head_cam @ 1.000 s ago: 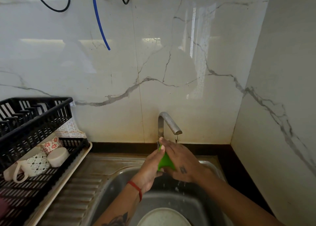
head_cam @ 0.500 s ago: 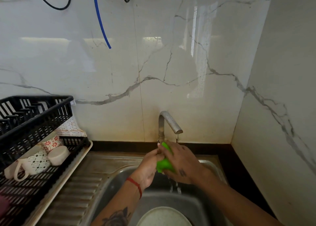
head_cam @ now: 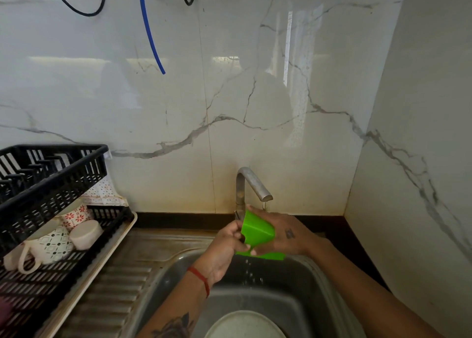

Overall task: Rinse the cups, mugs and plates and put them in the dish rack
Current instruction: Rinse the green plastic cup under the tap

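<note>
Sink (head_cam: 316,299): a pale plate (head_cam: 245,325) is seen lying inside.
Dish rack (head_cam: 51,189): patterned mugs (head_cam: 51,243) are kept on the lower level.
Right hand (head_cam: 286,233): fingers are wrapped over the green cup (head_cam: 258,231), under the tap (head_cam: 251,184).
Left hand (head_cam: 227,243): the cup's rim side is pinched.

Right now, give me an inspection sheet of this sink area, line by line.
Surface: steel sink with ribbed drainboard; drops fall from the cup.
Job's things: green cup held tilted under the faucet; a plate lies in the basin; three patterned mugs lie in the black dish rack.
Clutter: a dotted cloth behind the rack.
Hands: left hand and right hand both grip the cup, fingers curled round it.
Cables: black loops and a blue tube hang on the wall.
Surroundings: marble-look wall tiles.
</note>
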`<state>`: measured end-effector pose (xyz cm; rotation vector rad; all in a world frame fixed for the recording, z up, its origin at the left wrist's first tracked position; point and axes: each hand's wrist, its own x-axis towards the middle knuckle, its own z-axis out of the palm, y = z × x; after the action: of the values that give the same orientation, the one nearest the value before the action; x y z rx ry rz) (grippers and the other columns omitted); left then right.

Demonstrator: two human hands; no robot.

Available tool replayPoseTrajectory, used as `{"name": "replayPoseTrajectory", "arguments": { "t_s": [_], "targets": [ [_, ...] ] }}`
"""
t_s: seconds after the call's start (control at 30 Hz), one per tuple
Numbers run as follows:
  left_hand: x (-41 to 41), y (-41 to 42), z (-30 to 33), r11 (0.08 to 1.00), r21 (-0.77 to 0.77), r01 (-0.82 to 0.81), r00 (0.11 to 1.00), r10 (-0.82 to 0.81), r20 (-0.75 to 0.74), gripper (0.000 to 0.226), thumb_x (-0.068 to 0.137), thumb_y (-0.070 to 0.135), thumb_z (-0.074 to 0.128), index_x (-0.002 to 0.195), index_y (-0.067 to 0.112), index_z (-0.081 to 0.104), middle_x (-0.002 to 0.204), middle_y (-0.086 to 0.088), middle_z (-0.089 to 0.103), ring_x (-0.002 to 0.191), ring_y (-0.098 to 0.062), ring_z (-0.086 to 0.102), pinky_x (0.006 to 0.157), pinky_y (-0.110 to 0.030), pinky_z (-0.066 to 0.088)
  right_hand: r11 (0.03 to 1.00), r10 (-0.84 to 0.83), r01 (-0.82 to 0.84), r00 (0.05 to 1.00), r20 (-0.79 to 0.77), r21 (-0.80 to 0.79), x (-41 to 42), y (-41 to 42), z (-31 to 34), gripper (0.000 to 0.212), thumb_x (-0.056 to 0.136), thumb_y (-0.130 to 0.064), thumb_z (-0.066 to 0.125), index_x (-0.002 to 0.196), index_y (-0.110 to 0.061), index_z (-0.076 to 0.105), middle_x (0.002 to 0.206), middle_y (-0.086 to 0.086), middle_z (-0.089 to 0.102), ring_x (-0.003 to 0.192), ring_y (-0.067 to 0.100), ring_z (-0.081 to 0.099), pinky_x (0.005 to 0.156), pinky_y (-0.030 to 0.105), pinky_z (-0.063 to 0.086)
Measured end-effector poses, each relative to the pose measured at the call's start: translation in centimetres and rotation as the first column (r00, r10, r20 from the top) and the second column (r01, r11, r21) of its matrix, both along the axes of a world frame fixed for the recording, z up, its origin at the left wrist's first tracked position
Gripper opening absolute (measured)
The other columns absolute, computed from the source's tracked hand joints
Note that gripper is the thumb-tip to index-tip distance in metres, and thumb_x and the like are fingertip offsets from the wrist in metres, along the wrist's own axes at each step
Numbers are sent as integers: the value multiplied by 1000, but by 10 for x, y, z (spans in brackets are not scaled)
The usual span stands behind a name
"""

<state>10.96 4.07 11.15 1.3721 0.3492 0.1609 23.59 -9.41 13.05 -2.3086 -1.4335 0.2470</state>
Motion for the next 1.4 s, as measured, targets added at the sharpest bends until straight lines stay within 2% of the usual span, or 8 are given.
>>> {"name": "replayPoseTrajectory", "arguments": {
  "t_s": [0.23, 0.37, 0.6, 0.87, 1.03, 1.2, 1.3, 1.4],
  "targets": [
    [1, 2, 5, 996, -88, 27, 999, -29, -29, 36, 91, -2, 50, 123, 14, 57, 111, -13, 66, 100, -31, 61, 70, -37, 50, 998, 59, -54, 886, 459, -24, -34, 19, -26, 97, 83, -49, 64, 153, -20, 2, 160, 5, 9, 146, 22, 11, 117, 37, 2],
    [-3, 0, -2, 994, -107, 16, 998, -22, -55, 39, 87, -9, 52, 123, 7, 57, 114, -18, 64, 108, -33, 58, 88, -40, 47, 988, 152, -129, 921, 358, -87, -26, 15, -20, 102, 82, -49, 66, 153, -24, -1, 161, -2, 3, 145, 19, 14, 119, 37, 15],
    [-4, 0, -2, 999, 33, 1, 997, 1, -83, 51, 76, -20, 54, 119, 7, 59, 98, -5, 67, 98, -22, 58, 77, -30, 48, 999, 47, -48, 991, -129, 1, -5, 1, 2, 103, 65, -47, 83, 149, -36, 23, 150, -6, 39, 134, 14, 38, 111, 39, 32],
    [-1, -5, -1, 1000, 14, -2, 995, 3, -98, 28, 95, 24, 55, 122, 20, 59, 117, -7, 66, 110, -26, 59, 90, -38, 47, 992, 109, -121, 962, 252, 35, -25, 16, -29, 110, 73, -47, 76, 153, -21, 4, 160, -1, 10, 146, 15, 9, 120, 35, 13],
    [-7, 2, -10, 998, -54, 34, 999, -34, -8, 34, 77, 16, 62, 111, 16, 63, 105, -3, 70, 101, -20, 64, 86, -35, 48, 996, 80, -74, 982, -169, 40, -2, 7, -12, 107, 64, -57, 79, 145, -55, 9, 156, -13, 22, 138, 13, 31, 110, 41, 33],
    [-5, -3, -16, 939, -340, -52, 988, 97, 118, 24, 72, 10, 58, 96, 12, 59, 96, -8, 67, 89, -22, 62, 77, -37, 48, 990, 110, -5, 672, -733, 144, 7, 0, -15, 95, 57, -51, 83, 135, -57, 29, 137, -14, 42, 120, 16, 52, 97, 37, 49],
    [-2, -9, -22, 842, -528, -112, 981, 178, 76, 32, 75, 14, 59, 107, 11, 60, 110, -15, 63, 102, -33, 60, 81, -50, 50, 962, -52, 243, 605, -795, 122, 3, 0, -25, 107, 42, -66, 84, 135, -28, 47, 120, -4, 62, 107, 19, 62, 96, 43, 50],
    [7, -24, -21, 769, -616, -171, 983, 176, -53, 41, 80, 25, 64, 118, 13, 58, 117, -19, 61, 107, -40, 59, 73, -55, 53, 929, -175, 330, 789, -590, 166, -15, 3, -25, 83, 61, -67, 75, 131, -31, 51, 105, -18, 62, 95, 4, 60, 80, 24, 51]
  ]
}}
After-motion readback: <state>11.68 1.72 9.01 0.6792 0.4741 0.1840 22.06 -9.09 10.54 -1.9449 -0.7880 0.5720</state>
